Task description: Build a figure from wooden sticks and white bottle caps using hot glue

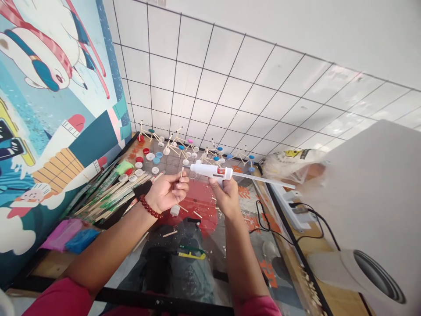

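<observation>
In my left hand (167, 193), thumb and fingers pinch a short piece of wooden stick (182, 172), held upright. My right hand (227, 195) is wrapped round the handle of a white glue gun (207, 170), whose nozzle points left at the stick piece. Whether the nozzle touches the wood I cannot tell. A long pale glue stick (263, 177) juts from the back of the gun. Below the hands, cut stick bits (170, 234) and a white cap (175, 211) lie on the glass-like tabletop (237, 245), along with a yellow-handled cutter (194, 255).
Along the tiled wall (217, 79) stand several small stick-and-cap constructions (174, 138). Loose caps (150, 156) and a bundle of wooden sticks (115, 199) lie at left, near pink (62, 232) and blue packets (82, 240). A power strip (291, 208) with black cords is at right.
</observation>
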The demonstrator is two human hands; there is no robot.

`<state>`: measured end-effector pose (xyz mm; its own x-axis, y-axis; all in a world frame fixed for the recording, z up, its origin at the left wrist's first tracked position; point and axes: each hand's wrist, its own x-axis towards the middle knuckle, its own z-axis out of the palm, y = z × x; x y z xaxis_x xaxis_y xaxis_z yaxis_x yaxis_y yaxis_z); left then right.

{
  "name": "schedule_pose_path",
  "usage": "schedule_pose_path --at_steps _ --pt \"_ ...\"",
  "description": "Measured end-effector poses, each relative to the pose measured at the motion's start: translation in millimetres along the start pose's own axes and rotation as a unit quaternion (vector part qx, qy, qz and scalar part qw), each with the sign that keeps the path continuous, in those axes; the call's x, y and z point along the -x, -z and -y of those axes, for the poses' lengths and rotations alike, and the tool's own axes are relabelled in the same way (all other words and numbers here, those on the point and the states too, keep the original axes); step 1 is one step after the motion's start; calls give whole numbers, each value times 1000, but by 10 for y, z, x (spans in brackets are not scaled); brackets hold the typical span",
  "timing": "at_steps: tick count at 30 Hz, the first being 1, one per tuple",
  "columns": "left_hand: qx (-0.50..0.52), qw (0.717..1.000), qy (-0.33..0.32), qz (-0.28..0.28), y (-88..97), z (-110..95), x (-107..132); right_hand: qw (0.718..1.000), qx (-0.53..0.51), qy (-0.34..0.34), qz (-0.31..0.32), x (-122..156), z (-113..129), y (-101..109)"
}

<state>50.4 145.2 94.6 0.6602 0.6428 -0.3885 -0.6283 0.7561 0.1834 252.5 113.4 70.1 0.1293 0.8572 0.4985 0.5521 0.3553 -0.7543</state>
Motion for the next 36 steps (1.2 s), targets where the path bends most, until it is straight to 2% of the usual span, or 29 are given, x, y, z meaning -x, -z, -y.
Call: schedule_pose_path --at_steps 3,6,10,13,17,20,23,28,32,36 --pt "15 1000 13 5 1 -10 14 1000 17 7 -1 -4 -16 -17" --pt "21 999 23 8 -4 -15 23 998 59 17 -33 -27 -73 -38" --pt "-9 1000 -16 -11 -9 -1 -6 992 111 -27 -52 -76 -286 -70" --pt "-34 997 -69 -30 -5 10 -47 991 111 -62 -34 -101 -519 -146" --pt "-44 994 -92 -44 0 -2 -74 988 125 -93 21 -90 -727 -321" --pt "-52 992 -100 -55 -2 -19 -72 969 182 -143 91 -71 -751 -442" --pt "-58 989 -112 -74 -13 -37 -57 950 215 -185 129 -60 -734 -510" --pt "-55 983 -140 -105 -47 -70 -27 948 188 -201 161 -49 -758 -503" --pt "-60 985 -137 -83 -56 -74 -20 951 168 -197 168 -32 -828 -489" --pt "-54 987 -133 -70 -69 -52 -6 945 189 -208 170 -12 -850 -495"
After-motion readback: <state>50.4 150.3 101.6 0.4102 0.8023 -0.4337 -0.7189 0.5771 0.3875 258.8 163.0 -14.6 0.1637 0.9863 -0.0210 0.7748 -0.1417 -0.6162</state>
